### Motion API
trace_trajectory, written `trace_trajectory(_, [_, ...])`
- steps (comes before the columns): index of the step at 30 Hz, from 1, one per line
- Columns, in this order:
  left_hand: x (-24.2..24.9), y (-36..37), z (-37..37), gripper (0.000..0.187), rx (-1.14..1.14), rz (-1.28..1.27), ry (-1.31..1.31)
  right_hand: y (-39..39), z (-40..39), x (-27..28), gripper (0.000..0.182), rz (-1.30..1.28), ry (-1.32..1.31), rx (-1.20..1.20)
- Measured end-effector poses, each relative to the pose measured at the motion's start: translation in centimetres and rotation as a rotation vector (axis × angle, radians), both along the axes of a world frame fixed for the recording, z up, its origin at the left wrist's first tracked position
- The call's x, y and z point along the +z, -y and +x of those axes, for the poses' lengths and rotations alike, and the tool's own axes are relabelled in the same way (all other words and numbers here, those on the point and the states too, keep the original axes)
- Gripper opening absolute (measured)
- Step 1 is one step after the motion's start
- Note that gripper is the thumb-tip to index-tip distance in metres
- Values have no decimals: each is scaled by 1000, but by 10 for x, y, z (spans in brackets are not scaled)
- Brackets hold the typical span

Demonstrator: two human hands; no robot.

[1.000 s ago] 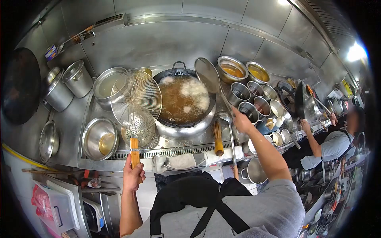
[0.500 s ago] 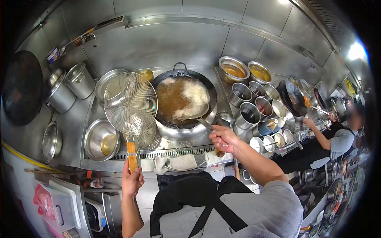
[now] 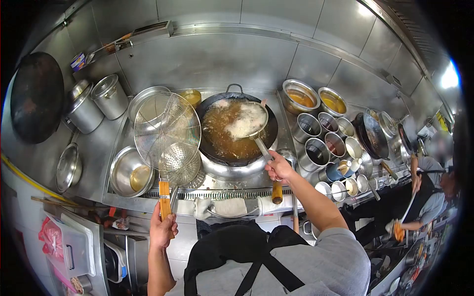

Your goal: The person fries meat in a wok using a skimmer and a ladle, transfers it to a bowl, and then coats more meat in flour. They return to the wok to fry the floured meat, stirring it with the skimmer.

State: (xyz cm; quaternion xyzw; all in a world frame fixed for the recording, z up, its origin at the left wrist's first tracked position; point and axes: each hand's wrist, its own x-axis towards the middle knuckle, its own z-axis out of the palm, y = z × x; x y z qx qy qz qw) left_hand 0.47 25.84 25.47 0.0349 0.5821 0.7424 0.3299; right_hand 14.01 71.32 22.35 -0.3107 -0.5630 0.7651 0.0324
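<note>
My left hand (image 3: 164, 229) is closed around the bamboo handle (image 3: 165, 200) of a wide wire spider strainer (image 3: 168, 126), held up left of the wok. Behind its lower part shows a perforated metal skimmer (image 3: 180, 160). My right hand (image 3: 279, 166) grips the metal handle of a round-headed scoop (image 3: 260, 144). The scoop's rim lies in the black wok (image 3: 205, 143), around pale foam (image 3: 248, 121) on bubbling brown oil (image 3: 217, 123). Whether the scoop's bowl is mesh or solid, I cannot tell. A wooden handle end (image 3: 277, 193) sticks out just below my right hand.
Steel bowl (image 3: 118, 170) and lidded pots (image 3: 109, 96) stand left. To the right are sauce containers (image 3: 316, 150) and bowls of orange liquid (image 3: 300, 98). A folded cloth (image 3: 229, 207) lies at the stove's front. A co-worker (image 3: 427, 185) at far right holds a long utensil carrying orange food.
The scoop has moved up and farther into the wok, gathering foam within its rim. My left hand keeps the spider strainer nearly in place. The co-worker's utensil has swung down from the neighbouring wok.
</note>
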Motion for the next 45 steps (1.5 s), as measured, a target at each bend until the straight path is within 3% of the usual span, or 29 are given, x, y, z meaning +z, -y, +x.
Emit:
trace_trajectory(19, [7, -7, 8, 68, -10, 7, -4, 12, -33, -19, 59, -181, -134, 132])
trace_trajectory(27, [2, -11, 7, 70, -69, -2, -4, 33, -12, -29, 51, -563, -347, -8])
trace_trajectory(33, [1, -18, 7, 70, -93, -2, 11, 40, -20, -17, 46, -495, -293, -206])
trace_trajectory(45, [0, -20, 7, 67, -101, -29, -22, 50, -43, -22, 57, -100, -158, -108])
